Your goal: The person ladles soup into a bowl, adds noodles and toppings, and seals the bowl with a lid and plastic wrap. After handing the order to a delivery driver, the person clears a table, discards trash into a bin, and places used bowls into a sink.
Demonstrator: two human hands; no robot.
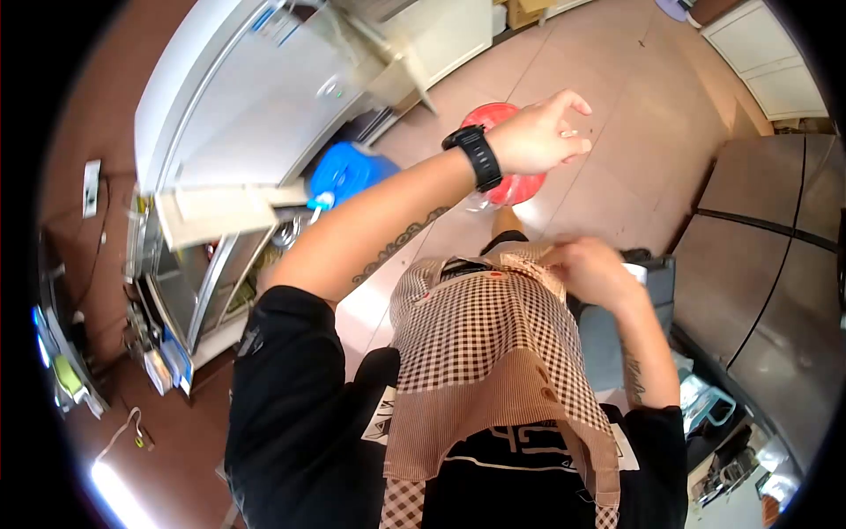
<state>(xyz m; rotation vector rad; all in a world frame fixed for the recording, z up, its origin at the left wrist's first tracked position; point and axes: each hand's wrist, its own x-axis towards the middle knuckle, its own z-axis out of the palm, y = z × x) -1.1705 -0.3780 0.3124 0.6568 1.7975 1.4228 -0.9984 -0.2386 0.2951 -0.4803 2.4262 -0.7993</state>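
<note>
I wear a brown checked apron [480,326] over a black T-shirt. My left hand [539,137], with a black watch [476,157] on its wrist, reaches out in front of me across a red round basin or stool [520,188] on the floor. Its fingers are bent but apart, and nothing shows between them except what looks like a ring. At the far part of the apron, my right hand [592,269] has its fingers closed on the checked cloth. Motion blurs those fingertips a little.
A blue plastic container [348,174] stands on the tiled floor [634,97], left of the red thing. White cabinet and open shelving [216,216] line the left. A large grey refrigerator [749,256] stands at right. Beside my right arm is a dark grey bin or box [659,291].
</note>
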